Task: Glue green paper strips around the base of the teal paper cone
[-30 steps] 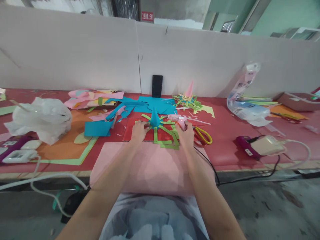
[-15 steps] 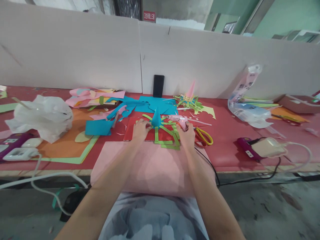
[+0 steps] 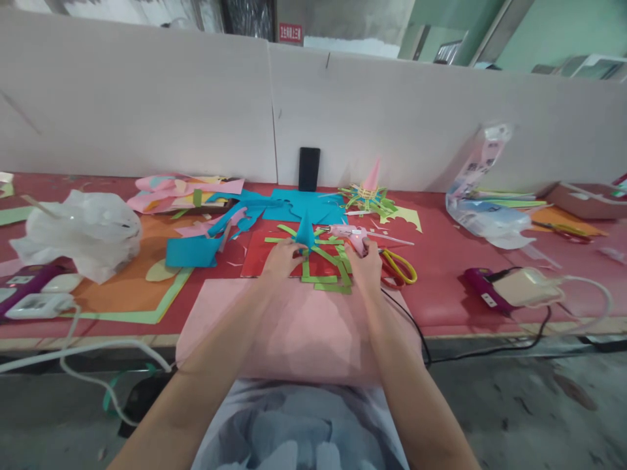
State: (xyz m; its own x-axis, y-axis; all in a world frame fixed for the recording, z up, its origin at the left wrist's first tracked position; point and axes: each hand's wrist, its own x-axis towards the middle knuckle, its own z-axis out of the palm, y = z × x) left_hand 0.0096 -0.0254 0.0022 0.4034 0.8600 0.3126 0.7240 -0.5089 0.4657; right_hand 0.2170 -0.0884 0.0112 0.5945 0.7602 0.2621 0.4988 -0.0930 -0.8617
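Note:
A blue paper cone (image 3: 305,234) stands upright with light green paper strips (image 3: 306,267) spreading out from its base over a red sheet (image 3: 255,256). At the cone's lower left edge my left hand (image 3: 283,258) is closed, thumb and fingers pinching the base; the exact contact is partly hidden by the fingers. My right hand (image 3: 365,260) is wrapped round the handle of a pink glue gun (image 3: 349,231), whose nozzle points left towards the cone. Loose green strips (image 3: 333,287) lie between the hands.
Yellow-handled scissors (image 3: 401,266) lie right of my right hand. Behind are a pink-coned paper piece (image 3: 371,183), blue paper (image 3: 308,203) and a black phone (image 3: 309,168) against the white partition (image 3: 392,117). A plastic bag (image 3: 83,228) sits left; a purple power strip (image 3: 482,290) right.
My left hand has shifted slightly towards me and right, from a green strip at the left to the cone's base. The right hand and glue gun stay nearly still.

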